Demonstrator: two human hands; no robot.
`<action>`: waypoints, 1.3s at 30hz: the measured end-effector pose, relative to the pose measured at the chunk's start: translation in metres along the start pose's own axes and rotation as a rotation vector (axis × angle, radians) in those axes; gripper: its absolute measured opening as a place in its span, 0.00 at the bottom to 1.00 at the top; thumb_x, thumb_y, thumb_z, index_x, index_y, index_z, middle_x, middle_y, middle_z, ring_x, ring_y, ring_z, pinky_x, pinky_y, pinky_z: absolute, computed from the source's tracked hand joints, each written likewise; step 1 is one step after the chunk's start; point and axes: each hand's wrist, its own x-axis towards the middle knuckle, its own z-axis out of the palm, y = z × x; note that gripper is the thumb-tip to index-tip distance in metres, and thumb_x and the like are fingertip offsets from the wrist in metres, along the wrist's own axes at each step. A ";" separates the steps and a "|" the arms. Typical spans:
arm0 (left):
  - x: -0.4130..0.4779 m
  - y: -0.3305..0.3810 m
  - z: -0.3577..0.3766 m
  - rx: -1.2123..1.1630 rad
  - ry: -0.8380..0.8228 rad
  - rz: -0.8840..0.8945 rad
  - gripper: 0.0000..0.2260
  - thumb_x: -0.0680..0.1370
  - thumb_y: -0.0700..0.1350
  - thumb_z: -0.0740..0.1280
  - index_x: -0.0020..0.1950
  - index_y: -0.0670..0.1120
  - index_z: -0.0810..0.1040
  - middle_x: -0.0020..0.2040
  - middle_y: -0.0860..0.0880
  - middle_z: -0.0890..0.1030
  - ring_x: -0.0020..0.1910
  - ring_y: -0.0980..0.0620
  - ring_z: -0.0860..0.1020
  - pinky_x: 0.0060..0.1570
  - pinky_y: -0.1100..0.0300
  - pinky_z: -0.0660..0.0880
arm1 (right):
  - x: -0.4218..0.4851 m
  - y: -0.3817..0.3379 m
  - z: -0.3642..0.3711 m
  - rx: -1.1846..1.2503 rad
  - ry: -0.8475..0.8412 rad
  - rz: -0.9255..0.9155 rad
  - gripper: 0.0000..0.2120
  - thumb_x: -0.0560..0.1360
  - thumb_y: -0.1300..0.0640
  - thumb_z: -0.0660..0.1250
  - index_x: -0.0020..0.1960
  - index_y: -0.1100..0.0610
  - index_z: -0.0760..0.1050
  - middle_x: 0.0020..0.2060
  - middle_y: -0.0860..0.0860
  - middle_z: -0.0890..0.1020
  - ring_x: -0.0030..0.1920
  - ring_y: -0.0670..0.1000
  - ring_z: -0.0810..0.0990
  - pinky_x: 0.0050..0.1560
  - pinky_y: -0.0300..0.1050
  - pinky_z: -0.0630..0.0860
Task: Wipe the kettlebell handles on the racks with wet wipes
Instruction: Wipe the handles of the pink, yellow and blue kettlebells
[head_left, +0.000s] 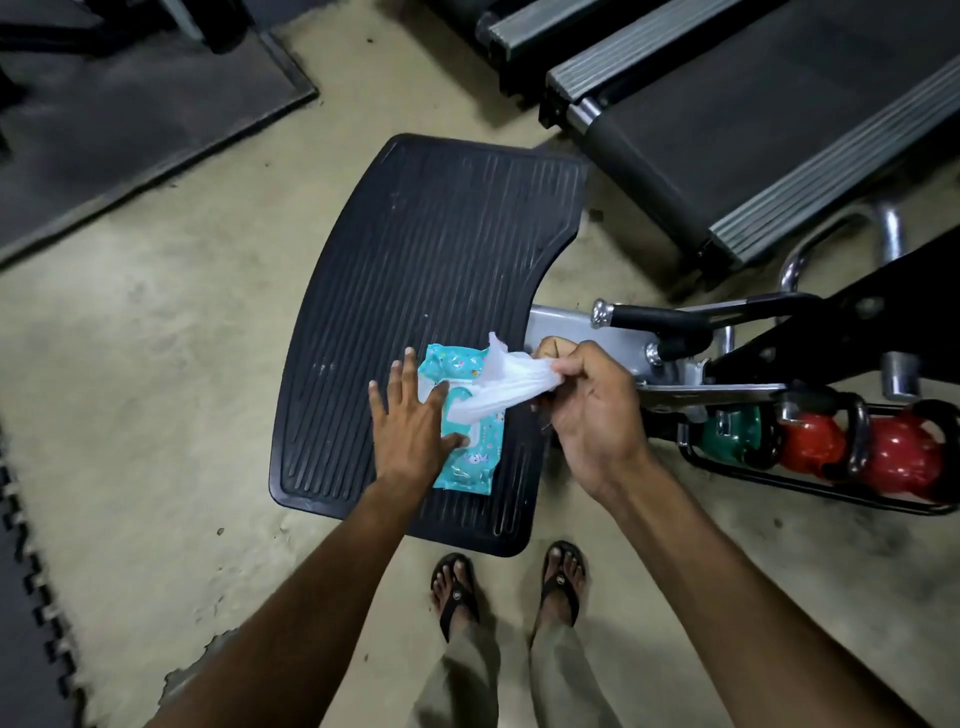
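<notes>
A teal pack of wet wipes (464, 415) lies on a black ribbed platform (395, 291). My left hand (413, 421) presses flat on the pack, fingers spread. My right hand (587, 400) pinches a white wet wipe (498, 384) that stretches from the pack's opening up to my fingers. At the lower right, a low black rack (810, 486) holds a green kettlebell (732, 434) and two red kettlebells (810, 441) (906, 457) with dark handles.
A machine with a black grip bar (660, 317) and grey metal frame stands just right of my right hand, above the rack. Treadmill decks (753, 119) fill the upper right. Dark floor mats (130, 114) lie at the upper left. My sandalled feet (509, 587) stand below the platform.
</notes>
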 end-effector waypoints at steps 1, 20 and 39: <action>-0.005 0.001 -0.007 -0.009 0.027 0.023 0.37 0.77 0.67 0.68 0.82 0.57 0.60 0.85 0.42 0.41 0.84 0.40 0.44 0.79 0.39 0.40 | -0.006 -0.008 0.001 -0.002 0.015 0.005 0.09 0.71 0.59 0.56 0.32 0.53 0.61 0.33 0.52 0.59 0.35 0.48 0.59 0.37 0.47 0.59; -0.196 0.183 -0.248 -1.296 -0.262 0.387 0.10 0.80 0.40 0.72 0.39 0.39 0.78 0.31 0.48 0.78 0.33 0.55 0.72 0.33 0.59 0.67 | -0.237 -0.136 -0.061 -1.170 0.730 -0.634 0.17 0.77 0.56 0.69 0.65 0.53 0.74 0.60 0.51 0.76 0.56 0.53 0.80 0.52 0.50 0.79; -0.220 0.454 -0.263 -1.338 -0.270 0.511 0.07 0.81 0.46 0.70 0.52 0.47 0.87 0.50 0.46 0.88 0.53 0.46 0.86 0.56 0.50 0.81 | -0.294 -0.291 -0.294 -0.947 0.634 -0.724 0.10 0.77 0.62 0.70 0.55 0.53 0.86 0.49 0.40 0.86 0.50 0.36 0.83 0.56 0.41 0.80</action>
